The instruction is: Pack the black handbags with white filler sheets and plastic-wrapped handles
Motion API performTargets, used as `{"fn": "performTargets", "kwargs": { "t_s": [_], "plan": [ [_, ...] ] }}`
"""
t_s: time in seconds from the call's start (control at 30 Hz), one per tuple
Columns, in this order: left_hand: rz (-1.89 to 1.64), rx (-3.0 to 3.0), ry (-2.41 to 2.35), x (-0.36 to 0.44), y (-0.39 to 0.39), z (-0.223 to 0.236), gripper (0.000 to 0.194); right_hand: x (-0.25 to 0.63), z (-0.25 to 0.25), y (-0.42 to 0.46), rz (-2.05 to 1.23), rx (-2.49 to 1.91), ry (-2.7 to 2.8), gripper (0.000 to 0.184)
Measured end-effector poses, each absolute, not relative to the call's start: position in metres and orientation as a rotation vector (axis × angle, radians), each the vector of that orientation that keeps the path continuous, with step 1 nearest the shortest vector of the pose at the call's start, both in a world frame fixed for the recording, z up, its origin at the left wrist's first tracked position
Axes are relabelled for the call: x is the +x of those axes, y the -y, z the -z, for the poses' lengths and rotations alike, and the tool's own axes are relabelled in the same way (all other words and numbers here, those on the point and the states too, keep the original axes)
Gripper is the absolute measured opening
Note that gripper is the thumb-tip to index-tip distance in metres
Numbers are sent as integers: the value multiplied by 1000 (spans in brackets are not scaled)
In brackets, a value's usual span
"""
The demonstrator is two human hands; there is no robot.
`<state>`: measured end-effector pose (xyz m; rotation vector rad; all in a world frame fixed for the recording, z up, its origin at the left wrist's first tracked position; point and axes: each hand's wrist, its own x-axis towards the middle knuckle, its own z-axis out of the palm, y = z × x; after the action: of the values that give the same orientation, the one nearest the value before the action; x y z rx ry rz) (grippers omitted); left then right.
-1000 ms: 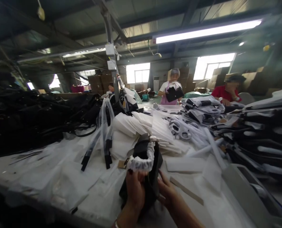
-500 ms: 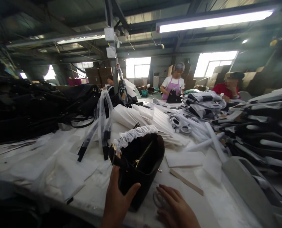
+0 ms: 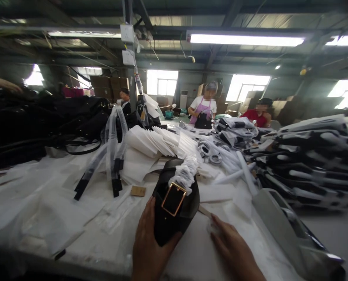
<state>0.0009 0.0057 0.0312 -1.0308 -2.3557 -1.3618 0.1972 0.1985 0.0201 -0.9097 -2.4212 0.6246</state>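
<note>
My left hand [image 3: 147, 244] grips the lower side of a small black handbag [image 3: 174, 210] that stands on the white-covered table [image 3: 74, 218]. The bag shows a gold square buckle [image 3: 173, 199], and its handle [image 3: 187, 171] is wrapped in crinkled white paper. My right hand [image 3: 234, 249] lies on the table just right of the bag, fingers together over a small clear plastic piece [image 3: 213, 226]; whether it grips it I cannot make out.
Black bags [image 3: 45, 121] are heaped at the left. Wrapped straps [image 3: 112, 148] and folded white paper [image 3: 159, 144] lie behind the handbag. Stacked flat black pieces [image 3: 308, 156] fill the right. Two people [image 3: 206, 105] work at the far end.
The handbag has been turned so its buckle end faces me. My right hand has slid right, away from the bag, onto the table. The view has shifted.
</note>
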Motion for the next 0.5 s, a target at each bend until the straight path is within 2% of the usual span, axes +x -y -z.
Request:
{"fn": "performTargets", "kwargs": {
  "t_s": [0.17,0.3,0.43,0.5],
  "plan": [
    [1525,-902,2592,-22,7,-31,101,207,-27,-203,-886,-949,2328,49],
    [1610,-884,2708,-30,14,-31,114,213,-22,-204,-717,-855,2442,47],
    [1694,-925,2615,-12,5,-32,110,206,-26,-193,-508,-750,2386,42],
    [1702,-973,2505,-1,-2,-30,107,195,-39,-181,-565,-702,2288,37]
  ]
}}
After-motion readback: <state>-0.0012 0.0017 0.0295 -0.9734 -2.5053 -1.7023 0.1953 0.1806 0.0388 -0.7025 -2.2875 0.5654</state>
